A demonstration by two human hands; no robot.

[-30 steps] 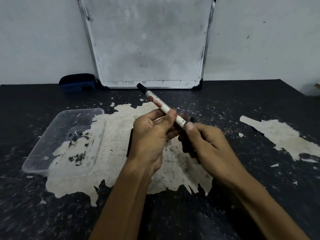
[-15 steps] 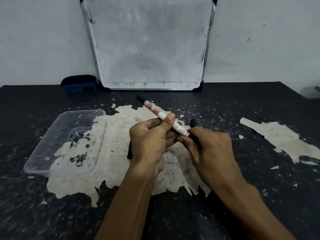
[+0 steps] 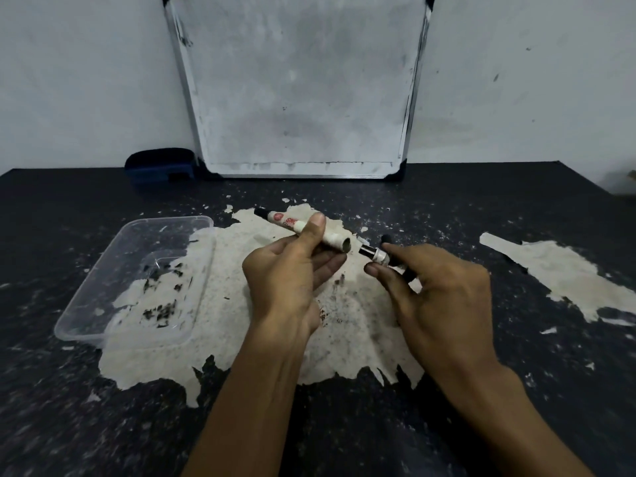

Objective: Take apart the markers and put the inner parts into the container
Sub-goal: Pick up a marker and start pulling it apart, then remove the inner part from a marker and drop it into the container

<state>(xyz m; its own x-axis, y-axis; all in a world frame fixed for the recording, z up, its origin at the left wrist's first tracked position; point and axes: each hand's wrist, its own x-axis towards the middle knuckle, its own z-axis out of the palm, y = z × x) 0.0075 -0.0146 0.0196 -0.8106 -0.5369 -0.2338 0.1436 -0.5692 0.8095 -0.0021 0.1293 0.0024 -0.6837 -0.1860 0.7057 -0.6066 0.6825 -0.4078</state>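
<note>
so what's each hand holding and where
Left hand holds the marker barrel around its open end; right hand pinches the pulled-off end piece.

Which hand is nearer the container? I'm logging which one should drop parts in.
Left. The left hand is just right of the container; the right hand is farther right, beyond it.

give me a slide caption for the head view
Left hand holds the opened marker barrel; right hand holds the pulled-off end piece.
</note>
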